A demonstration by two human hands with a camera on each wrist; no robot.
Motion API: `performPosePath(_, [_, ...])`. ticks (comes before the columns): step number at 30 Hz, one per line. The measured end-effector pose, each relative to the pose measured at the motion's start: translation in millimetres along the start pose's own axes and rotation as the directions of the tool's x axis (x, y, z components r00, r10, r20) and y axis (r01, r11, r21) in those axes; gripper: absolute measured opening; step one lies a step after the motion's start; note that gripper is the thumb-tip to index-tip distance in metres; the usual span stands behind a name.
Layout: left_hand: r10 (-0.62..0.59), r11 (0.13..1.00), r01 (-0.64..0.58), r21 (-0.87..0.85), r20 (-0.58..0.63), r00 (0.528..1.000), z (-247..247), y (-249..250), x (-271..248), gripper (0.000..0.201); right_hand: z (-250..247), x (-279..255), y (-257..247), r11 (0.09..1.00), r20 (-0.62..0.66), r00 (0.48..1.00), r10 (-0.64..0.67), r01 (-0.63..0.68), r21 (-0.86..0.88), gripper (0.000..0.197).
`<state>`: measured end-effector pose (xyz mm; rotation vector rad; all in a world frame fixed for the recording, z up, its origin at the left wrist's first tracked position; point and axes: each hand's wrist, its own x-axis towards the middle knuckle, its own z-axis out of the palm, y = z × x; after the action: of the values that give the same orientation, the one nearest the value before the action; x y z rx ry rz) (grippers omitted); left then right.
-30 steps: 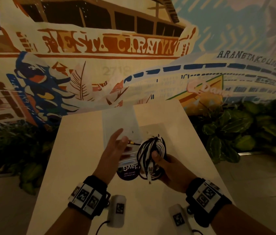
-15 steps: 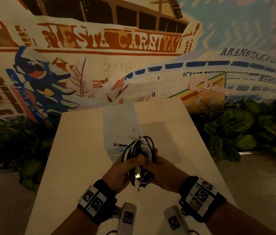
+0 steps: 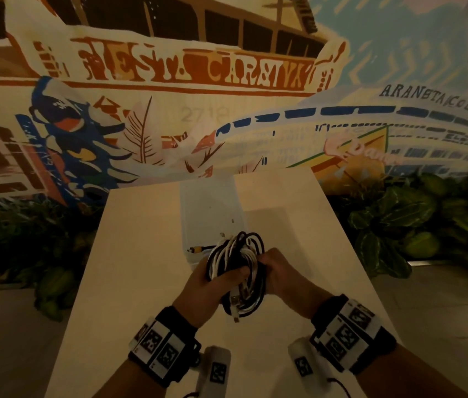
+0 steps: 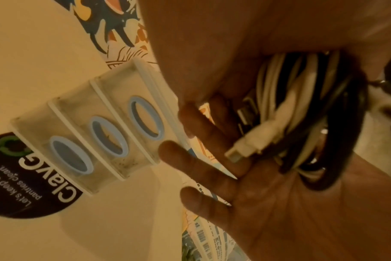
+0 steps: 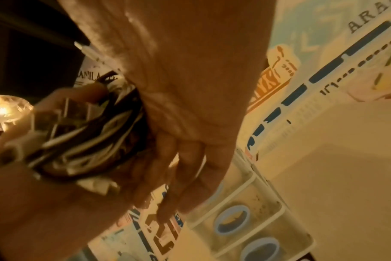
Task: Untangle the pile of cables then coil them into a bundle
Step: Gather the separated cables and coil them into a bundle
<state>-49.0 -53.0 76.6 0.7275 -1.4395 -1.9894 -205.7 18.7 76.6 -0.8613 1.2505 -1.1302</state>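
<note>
Coiled cable bundle [image 3: 235, 271] held between both hands above the table [image 3: 141, 254]

Left hand [image 3: 198, 285] grips its left side, right hand [image 3: 281, 275] its right; coil long axis runs away from the person; neither hand nearer.

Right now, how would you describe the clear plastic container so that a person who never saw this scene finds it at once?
Look at the pale table standing before the painted wall. On it, just beyond the two hands holding the cable bundle, lies the clear container. It is the only see-through thing there, split into three compartments, each with a blue ring in its floor.
</note>
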Motion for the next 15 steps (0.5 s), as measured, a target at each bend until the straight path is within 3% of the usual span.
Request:
performPosePath(3, [0.01,1.0,-0.01,-0.014,-0.017,1.0,-9,1,-1,0.047,-10,-6,-6,0.991,0.077,0.992,0.098,-0.09,-0.096,0.047])
performPosePath(5, [-0.004,0.999,0.002,-0.039,-0.046,0.999,-15,0,-1,0.048,-16,-9,-9,0.952,0.066,0.991,0.112,-0.088,-0.292,0.044])
performPosePath(8, [-0.021,0.998,0.016,-0.057,-0.089,0.996,-22,-6,-2,0.041,-21,-16,-11,0.833,-0.076,0.985,-0.156,0.09,-0.545,0.024])
performPosePath(10, [-0.041,0.998,0.036,-0.046,-0.105,0.994,-25,-11,-3,0.043,-20,-18,-10,0.879,-0.16,0.949,-0.273,0.179,-0.441,0.023])
performPosePath(12, [-0.066,0.997,0.063,-0.035,-0.093,0.993,-24,-13,-2,0.047,-15,-16,-8,0.911,-0.155,0.943,-0.294,0.228,-0.342,0.029])
performPosePath(15, [-0.118,0.993,0.12,0.024,-0.065,0.991,-21,-14,1,0.062,-7,-9,3,0.902,-0.175,0.924,-0.341,0.269,-0.337,0.03])
